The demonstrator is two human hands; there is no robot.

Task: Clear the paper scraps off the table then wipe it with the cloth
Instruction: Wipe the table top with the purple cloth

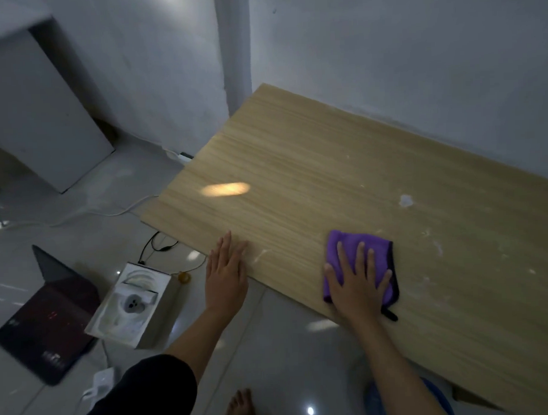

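Purple cloth [345,245]: lies folded flat on the wooden table, close to its near edge; a dark trim runs down its right side and a black loop pokes out at the corner nearest the person.
Right hand [357,285]: pressed palm-down on the cloth, fingers straight and spread wide, covering most of its near half.
Left hand [226,271]: flat with fingers straight and close together; fingertips lie on the table's near edge, left of the cloth and well apart from it, with the palm hanging over the floor. It holds nothing.
Table [296,157]: light wood grain, standing against a white wall, with a bright patch of reflected light toward its left end.
Paper scrap [406,200]: one small white piece on the table beyond the cloth and to its right, not touching it.
White smears [437,248]: pale streaks and flecks on the wood to the right of the cloth.
Floor items: an open white box [130,302] with a round white device inside, a dark laptop [46,317] half open beside it, loose cables [156,242] and a white charger [101,381].
Bare foot [239,407]: on the glossy tiles at the bottom edge.
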